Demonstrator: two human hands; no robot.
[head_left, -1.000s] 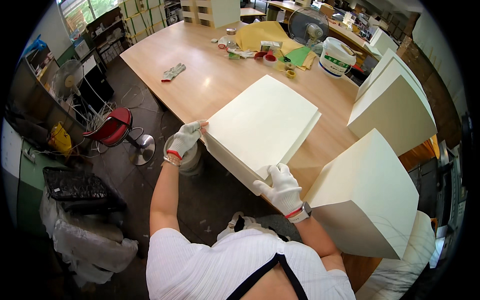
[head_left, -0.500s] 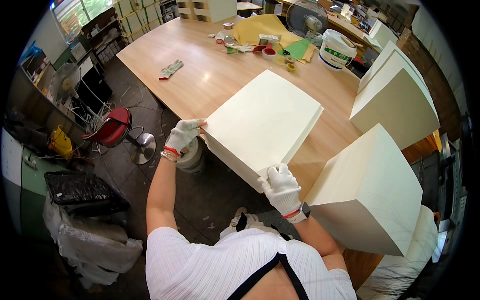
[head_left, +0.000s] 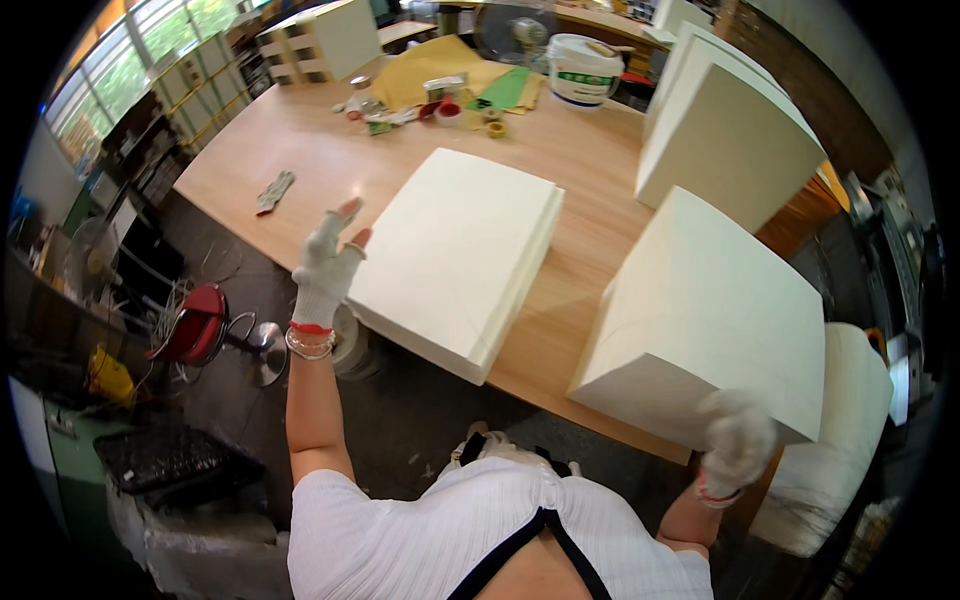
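Note:
A flat cream foam slab [head_left: 460,250] lies on the wooden table [head_left: 590,160], its near corner jutting over the edge. My left hand [head_left: 325,265], in a white work glove, is raised beside the slab's left edge with fingers spread, holding nothing. My right hand [head_left: 738,440], also gloved and blurred, hangs off to the right at the lower front corner of a thick cream foam block [head_left: 715,310]; whether it touches the block is unclear. Another tall foam block [head_left: 730,140] stands behind that one.
At the far end of the table are a white bucket [head_left: 583,70], yellow and green sheets [head_left: 470,85], tape rolls and small tools. A red stool [head_left: 195,325] stands on the floor to the left. A wrapped white roll [head_left: 835,450] sits at the right.
Both hands have let go of the flat slab, which now rests on the table. My right hand swung away to the right, toward the thick block; the left hand lifted open.

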